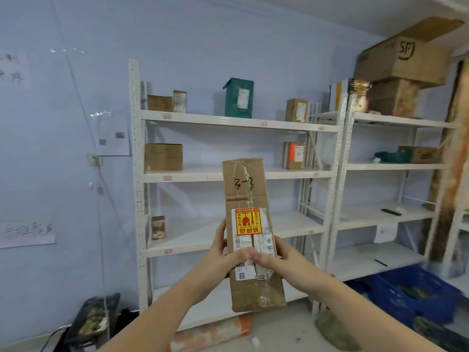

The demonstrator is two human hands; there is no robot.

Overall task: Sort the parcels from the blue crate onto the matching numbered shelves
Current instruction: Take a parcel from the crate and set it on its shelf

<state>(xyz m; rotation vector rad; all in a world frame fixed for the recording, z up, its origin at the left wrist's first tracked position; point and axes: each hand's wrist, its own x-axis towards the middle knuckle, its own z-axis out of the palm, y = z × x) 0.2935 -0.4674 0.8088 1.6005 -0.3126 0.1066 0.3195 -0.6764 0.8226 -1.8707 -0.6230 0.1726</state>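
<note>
So the person's got a long narrow cardboard parcel (pixel 250 232) held up on end, dead center of the frame, right in front of the white shelving unit (pixel 228 174). It's got "3-3" scrawled in marker near the top, plus a yellow and red fragile sticker (pixel 248 222) that sits upside down from where I'm standing, and a shipping label below that.

My guess on handling: stiff corrugated box, held up easily at about chest level, so probably not heavy. The clear tape running down the front looks slick and a bit wrinkled, so I'd keep fingers on bare cardboard. Given the fragile sticker I'd set it down gently, no tossing. Gripping the long edges around the lower middle, like they're doing, seems the sensible spot since it keeps the tall thing from tipping.

Hands: left hand (pixel 223 252) wraps the left edge with the thumb across the front, right hand (pixel 274 257) does the same on the right edge, and the thumbs nearly meet over the label. Both are clamped on the box, forearms reaching up from the bottom of the frame.

Blue crate (pixel 416 295) sits on the floor at lower right with more stuff in it. A box marked "3-2" (pixel 163 157) is already on the second shelf from the top, left side.
</note>
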